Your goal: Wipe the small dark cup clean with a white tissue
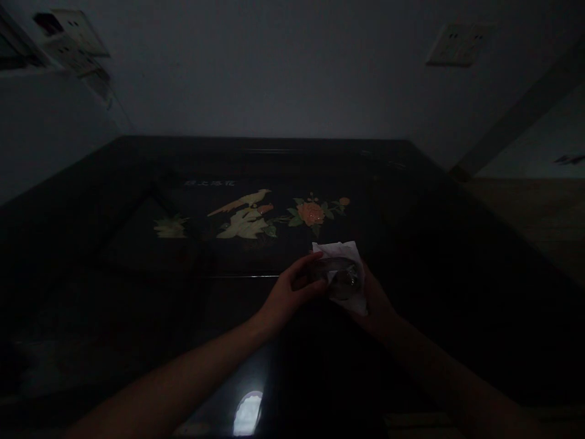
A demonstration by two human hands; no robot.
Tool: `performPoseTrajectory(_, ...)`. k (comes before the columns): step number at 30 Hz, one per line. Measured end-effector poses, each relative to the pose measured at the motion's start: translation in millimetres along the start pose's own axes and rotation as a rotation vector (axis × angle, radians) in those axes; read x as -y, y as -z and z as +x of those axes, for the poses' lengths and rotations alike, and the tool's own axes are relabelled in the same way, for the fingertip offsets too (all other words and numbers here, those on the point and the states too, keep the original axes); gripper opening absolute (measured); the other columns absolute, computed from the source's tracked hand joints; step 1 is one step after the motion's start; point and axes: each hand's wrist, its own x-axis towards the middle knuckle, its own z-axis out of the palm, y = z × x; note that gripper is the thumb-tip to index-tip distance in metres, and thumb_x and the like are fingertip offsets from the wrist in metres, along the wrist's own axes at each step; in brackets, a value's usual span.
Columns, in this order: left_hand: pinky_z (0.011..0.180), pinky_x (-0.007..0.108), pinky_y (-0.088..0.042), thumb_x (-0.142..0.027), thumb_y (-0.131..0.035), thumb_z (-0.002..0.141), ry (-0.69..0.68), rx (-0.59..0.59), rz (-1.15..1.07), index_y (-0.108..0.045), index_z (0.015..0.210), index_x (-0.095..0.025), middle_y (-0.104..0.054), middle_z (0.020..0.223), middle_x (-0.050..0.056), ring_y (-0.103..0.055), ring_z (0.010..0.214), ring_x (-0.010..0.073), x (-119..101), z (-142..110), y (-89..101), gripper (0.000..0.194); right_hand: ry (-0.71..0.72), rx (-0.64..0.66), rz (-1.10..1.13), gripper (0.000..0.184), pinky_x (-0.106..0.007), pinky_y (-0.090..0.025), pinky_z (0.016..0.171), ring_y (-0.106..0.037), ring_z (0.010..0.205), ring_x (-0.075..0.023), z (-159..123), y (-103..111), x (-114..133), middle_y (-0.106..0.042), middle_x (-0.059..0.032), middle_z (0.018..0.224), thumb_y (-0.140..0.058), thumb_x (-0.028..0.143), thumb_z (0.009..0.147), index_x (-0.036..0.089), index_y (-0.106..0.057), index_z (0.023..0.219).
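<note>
The scene is very dark. My left hand [292,292] and my right hand [375,302] meet above a black lacquered table [137,292]. Between them is a small clear glass object [340,277], perhaps a jar or cup, wrapped partly in a white cloth or tissue [342,253]. My right hand cups the cloth from underneath and behind. The fingers of my left hand curl round the glass object's left side. Most of the glass is hidden by the cloth and the fingers.
The table top bears an inlaid picture of a bird [244,216] and an orange flower [311,213]. A grey wall with a socket plate [457,44] stands behind. A bright light reflection [248,413] shows near the table's front edge.
</note>
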Motion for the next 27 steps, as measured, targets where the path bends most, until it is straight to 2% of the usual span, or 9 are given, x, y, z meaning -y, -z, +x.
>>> performPoseTrajectory(7,0.094,0.036,-0.045,-0.036,-0.071,0.074,-0.107,-0.003,0.041,-0.05,0.124,-0.022,-0.057,0.127,0.011,-0.056,0.114,0.0256,0.4,-0.9,-2.4,0.056,-0.203,-0.023,0.195,0.046,-0.043,-0.053,0.078,-0.068,0.09,-0.0257,-3.2,-5.6,5.2,-0.074,-0.006,0.083,-0.044,0.059,0.084,0.021,-0.069,0.091)
performPoseTrajectory(14,0.099,0.039,-0.041,-0.041,-0.06,0.082,-0.201,-0.004,0.176,-0.049,0.119,-0.02,-0.056,0.126,0.011,-0.052,0.118,0.0254,4.0,0.3,-0.5,0.043,-0.383,-0.034,0.526,0.029,-0.039,-0.053,0.082,-0.068,0.091,-0.0249,-4.2,-8.9,9.5,-0.074,-0.0051,0.087,-0.061,0.046,0.077,0.021,-0.069,0.087)
performPoseTrajectory(18,0.107,0.04,-0.032,-0.036,-0.059,0.082,-0.323,-0.11,0.431,-0.057,0.114,-0.019,-0.05,0.127,0.011,-0.044,0.123,0.0255,3.7,1.5,2.2,0.036,-0.38,-0.089,0.552,0.027,-0.036,-0.054,0.08,-0.068,0.09,-0.0233,-4.7,-10.3,8.6,-0.074,-0.0035,0.087,-0.057,0.044,0.079,0.023,-0.069,0.088)
performPoseTrajectory(20,0.107,0.04,-0.032,-0.034,-0.059,0.082,-0.339,-0.151,0.503,-0.059,0.112,-0.02,-0.051,0.123,0.01,-0.045,0.121,0.0245,3.9,1.6,2.0,0.033,-0.357,-0.105,0.526,0.029,-0.036,-0.055,0.076,-0.068,0.088,-0.0233,-4.7,-10.6,6.5,-0.074,-0.0035,0.085,-0.055,0.046,0.081,0.023,-0.069,0.088)
performPoseTrajectory(27,0.091,0.033,-0.044,-0.032,-0.057,0.082,-0.238,-0.254,0.415,-0.05,0.114,-0.019,-0.055,0.113,0.008,-0.053,0.106,0.0201,7.1,-2.4,-3.7,0.035,-0.25,-0.14,0.373,0.041,-0.036,-0.056,0.072,-0.07,0.084,-0.0237,-2.8,-8.3,2.6,-0.074,-0.0051,0.083,-0.051,0.057,0.081,0.021,-0.067,0.09)
